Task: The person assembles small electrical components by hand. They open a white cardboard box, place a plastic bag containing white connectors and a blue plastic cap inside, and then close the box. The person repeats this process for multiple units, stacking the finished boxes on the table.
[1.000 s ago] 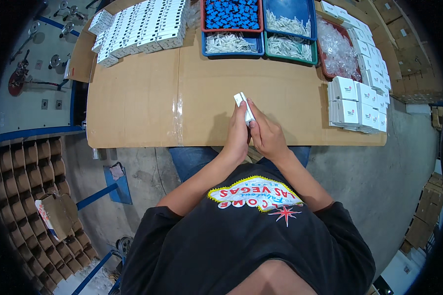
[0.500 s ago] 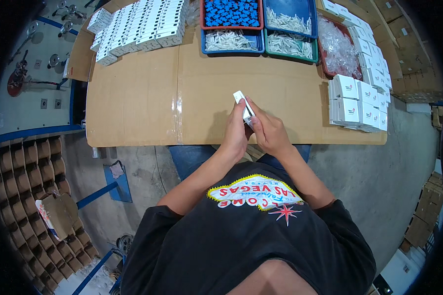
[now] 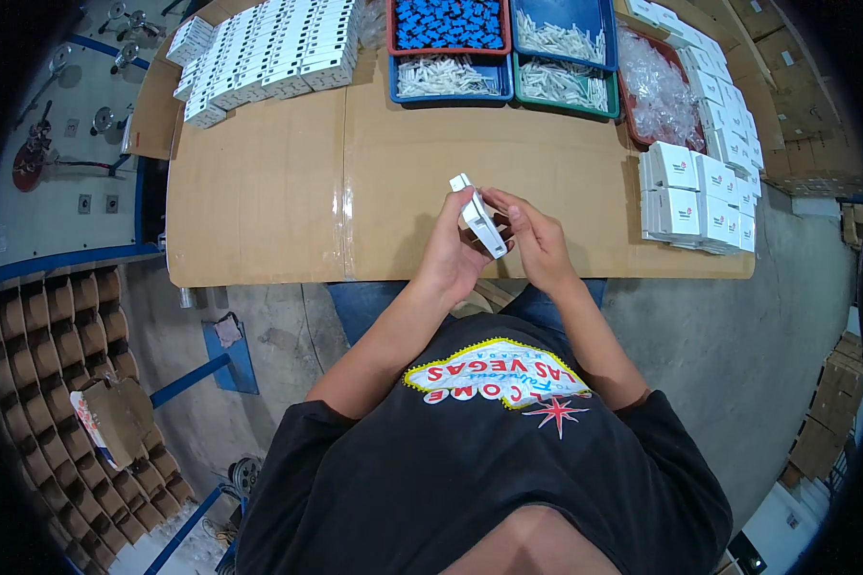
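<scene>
A small flat white box (image 3: 482,222), narrow edge turned upward, is tilted over the near part of the cardboard-covered table. My left hand (image 3: 451,251) is closed on it, with the thumb along its upper left side and the fingers underneath. Just to the right, my right hand (image 3: 537,241) has its fingers stretched toward the box and its thumb apart from them. Whether those fingertips touch the box is hard to make out.
Stacked white boxes stand at the far left (image 3: 273,53) and right (image 3: 700,196). Along the back are a red tray (image 3: 389,36) of blue pieces, blue and green trays (image 3: 520,94) of small white parts, and a bin of clear plastic bags (image 3: 657,86). A cardboard divider (image 3: 58,355) lies lower left.
Both hands gripped the box before. My right hand has come off it to the right and its fingers have straightened. The box has turned, showing more of its side.
</scene>
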`<state>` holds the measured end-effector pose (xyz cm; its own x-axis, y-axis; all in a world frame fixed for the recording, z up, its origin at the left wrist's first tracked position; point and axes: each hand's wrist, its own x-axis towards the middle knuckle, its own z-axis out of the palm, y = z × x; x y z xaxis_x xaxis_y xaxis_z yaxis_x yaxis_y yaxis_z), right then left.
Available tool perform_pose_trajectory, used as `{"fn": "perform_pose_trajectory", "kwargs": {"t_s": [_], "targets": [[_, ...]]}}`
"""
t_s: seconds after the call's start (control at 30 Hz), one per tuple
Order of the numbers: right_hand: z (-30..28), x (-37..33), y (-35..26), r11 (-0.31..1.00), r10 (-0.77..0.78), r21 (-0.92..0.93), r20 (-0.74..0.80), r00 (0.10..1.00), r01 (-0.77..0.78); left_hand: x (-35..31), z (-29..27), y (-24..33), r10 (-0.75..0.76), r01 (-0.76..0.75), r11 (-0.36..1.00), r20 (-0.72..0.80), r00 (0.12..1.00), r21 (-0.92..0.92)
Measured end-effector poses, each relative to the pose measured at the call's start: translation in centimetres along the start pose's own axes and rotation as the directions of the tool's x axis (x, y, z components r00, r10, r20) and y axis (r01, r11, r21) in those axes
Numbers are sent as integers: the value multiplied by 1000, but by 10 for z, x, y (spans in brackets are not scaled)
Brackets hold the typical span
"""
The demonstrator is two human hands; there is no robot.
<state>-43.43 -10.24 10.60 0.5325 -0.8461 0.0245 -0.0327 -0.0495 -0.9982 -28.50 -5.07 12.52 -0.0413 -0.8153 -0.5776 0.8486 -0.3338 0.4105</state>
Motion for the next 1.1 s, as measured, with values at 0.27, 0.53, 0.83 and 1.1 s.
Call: {"fn": "perform_pose_trajectory", "kwargs": {"t_s": [0.27, 0.53, 0.83, 1.1], "targets": [[-1, 2, 2, 999, 27, -26, -13, 1000, -27, -1, 0, 2, -47, 46, 998, -3, 999, -36], [0, 2, 3, 999, 34, -7, -27, 999, -34, 2, -8, 1, -38, 41, 994, 30, 999, -103], [-20, 15, -43, 831, 387, 398, 90, 918, -389, -9, 0, 16, 488, -729, 76, 612, 622, 680], [-13, 11, -40, 995, 57, 76, 66, 996, -62, -9, -2, 1, 487, -633, 407, 429, 760, 659]]}}
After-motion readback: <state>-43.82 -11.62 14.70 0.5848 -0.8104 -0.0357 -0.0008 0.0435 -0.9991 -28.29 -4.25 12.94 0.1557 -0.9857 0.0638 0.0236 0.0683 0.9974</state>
